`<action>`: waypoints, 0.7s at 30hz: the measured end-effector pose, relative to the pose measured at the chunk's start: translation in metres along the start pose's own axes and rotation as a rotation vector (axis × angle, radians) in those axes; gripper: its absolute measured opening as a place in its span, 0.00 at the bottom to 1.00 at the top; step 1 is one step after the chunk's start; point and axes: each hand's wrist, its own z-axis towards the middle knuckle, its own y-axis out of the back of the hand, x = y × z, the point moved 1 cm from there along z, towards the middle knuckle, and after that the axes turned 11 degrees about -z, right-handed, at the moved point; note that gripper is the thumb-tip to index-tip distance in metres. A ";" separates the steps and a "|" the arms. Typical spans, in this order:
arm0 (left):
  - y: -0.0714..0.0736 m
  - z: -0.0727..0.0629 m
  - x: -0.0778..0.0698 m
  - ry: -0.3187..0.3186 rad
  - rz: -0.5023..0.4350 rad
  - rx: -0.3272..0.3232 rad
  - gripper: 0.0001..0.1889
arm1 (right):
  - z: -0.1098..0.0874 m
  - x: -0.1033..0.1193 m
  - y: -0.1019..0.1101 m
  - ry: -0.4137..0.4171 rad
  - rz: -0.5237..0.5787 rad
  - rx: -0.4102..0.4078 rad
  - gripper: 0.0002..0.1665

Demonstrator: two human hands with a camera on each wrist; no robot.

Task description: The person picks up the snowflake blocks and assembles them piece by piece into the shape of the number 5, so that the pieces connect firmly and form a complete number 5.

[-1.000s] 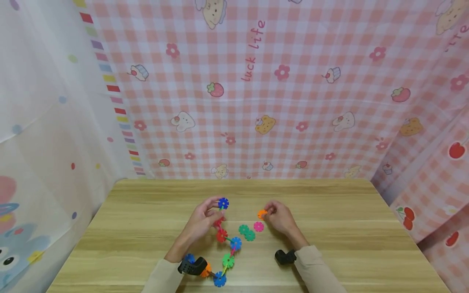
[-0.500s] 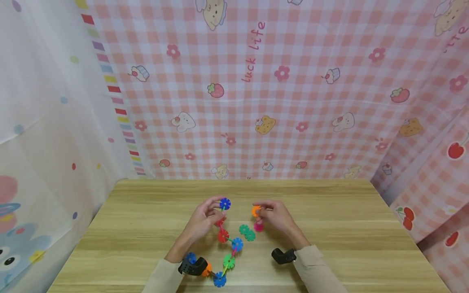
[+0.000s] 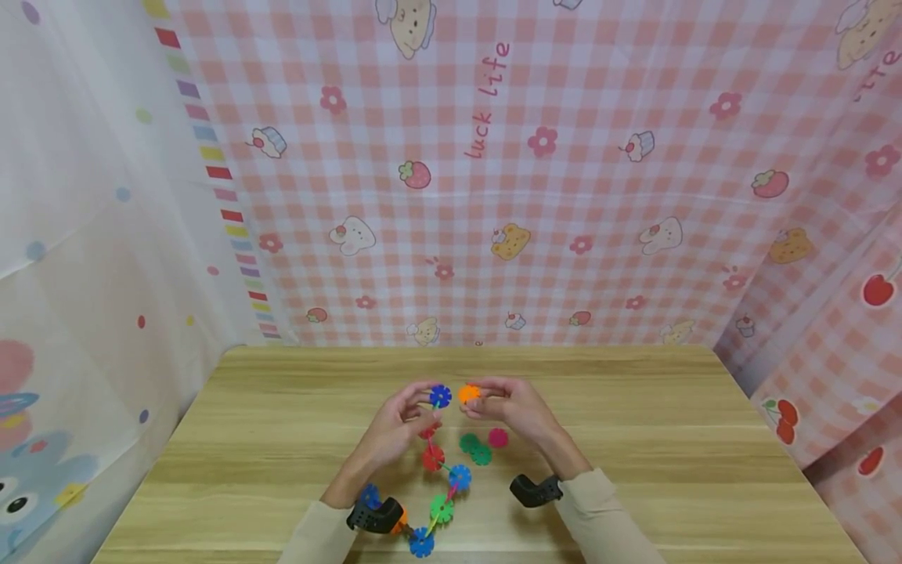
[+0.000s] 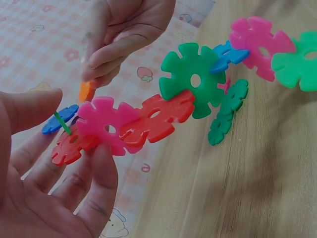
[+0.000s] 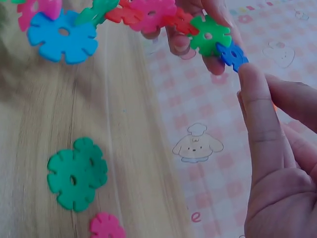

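My left hand [image 3: 393, 423] holds a chain of interlocking snowflake discs near its upper end. At that end a dark blue disc [image 3: 440, 395] sticks up past the fingertips, joined to a green disc [image 5: 207, 40]. Red and pink discs follow; in the left wrist view the pink disc [image 4: 101, 116] lies by my fingers. The chain hangs down past a light blue disc [image 3: 460, 477] and a bright green disc [image 3: 441, 509], then bends left under my wrist. My right hand [image 3: 517, 411] pinches an orange disc [image 3: 468, 393] just right of the dark blue one, with a small gap between.
On the wooden table [image 3: 634, 446] lie two dark green discs [image 3: 476, 450], overlapping, and a loose pink disc [image 3: 498, 437] beside them. Black wrist mounts [image 3: 535, 491] sit on both forearms. A checked cloth [image 3: 564, 204] hangs behind the table.
The right hand has carried the orange disc left and up, close to the dark blue disc. The left hand and the chain's upper end have shifted slightly right.
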 end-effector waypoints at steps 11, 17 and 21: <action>-0.001 -0.001 -0.001 -0.041 -0.009 0.055 0.23 | 0.002 0.007 -0.008 -0.023 0.048 -0.025 0.24; -0.002 -0.001 -0.001 -0.040 -0.021 0.057 0.23 | 0.001 0.010 -0.012 -0.032 0.087 -0.025 0.24; -0.002 -0.001 0.001 -0.047 -0.020 0.050 0.23 | 0.002 0.009 -0.014 -0.026 0.125 -0.043 0.23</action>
